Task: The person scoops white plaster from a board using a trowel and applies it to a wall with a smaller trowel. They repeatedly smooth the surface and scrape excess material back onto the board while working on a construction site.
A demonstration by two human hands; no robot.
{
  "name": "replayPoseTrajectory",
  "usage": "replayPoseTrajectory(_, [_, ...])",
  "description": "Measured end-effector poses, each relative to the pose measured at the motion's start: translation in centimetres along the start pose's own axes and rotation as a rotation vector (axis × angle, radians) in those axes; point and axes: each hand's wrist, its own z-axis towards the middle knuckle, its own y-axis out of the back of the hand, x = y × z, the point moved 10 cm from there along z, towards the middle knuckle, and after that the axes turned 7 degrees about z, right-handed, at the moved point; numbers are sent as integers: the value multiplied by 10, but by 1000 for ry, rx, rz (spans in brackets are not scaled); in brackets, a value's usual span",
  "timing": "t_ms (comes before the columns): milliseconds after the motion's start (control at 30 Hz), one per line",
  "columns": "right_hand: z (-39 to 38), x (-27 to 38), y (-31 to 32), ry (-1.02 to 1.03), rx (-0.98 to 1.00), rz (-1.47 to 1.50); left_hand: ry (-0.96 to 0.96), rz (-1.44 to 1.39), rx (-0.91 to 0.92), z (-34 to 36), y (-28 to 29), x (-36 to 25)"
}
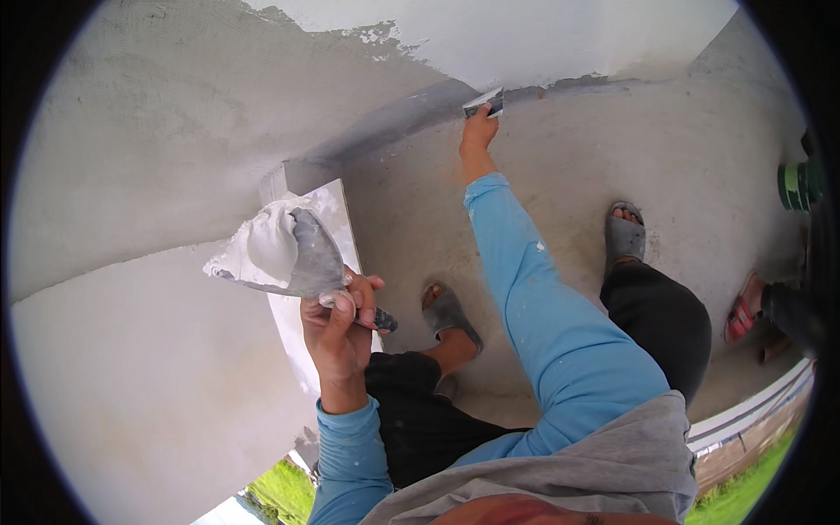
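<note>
My left hand grips the dark handle of a pointed metal trowel, whose blade carries a thick white mound of putty. My right hand, at the end of my outstretched blue-sleeved arm, holds a wide scraper blade at the bottom edge of the wall, beside its junction with the floor. The upper part of that wall has a ragged-edged white coat; the grey surface to the left is uncoated or thinly covered.
A white-topped ledge runs left of my sandalled feet on the concrete floor. At right are a green bucket and another person's foot in a red sandal. Grass shows beyond the lower edges.
</note>
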Motion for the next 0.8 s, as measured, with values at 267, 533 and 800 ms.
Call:
replayPoseTrajectory(267, [17, 30, -36, -112, -121, 97, 41, 13, -50, -8, 12, 1])
replayPoseTrajectory(533, [-187, 176, -175, 456, 48, -158, 101, 52, -192, -13, 21, 3])
replayPoseTrajectory(800, [-250, 169, -129, 272, 646, -105, 14, -31, -263, -16, 38, -9])
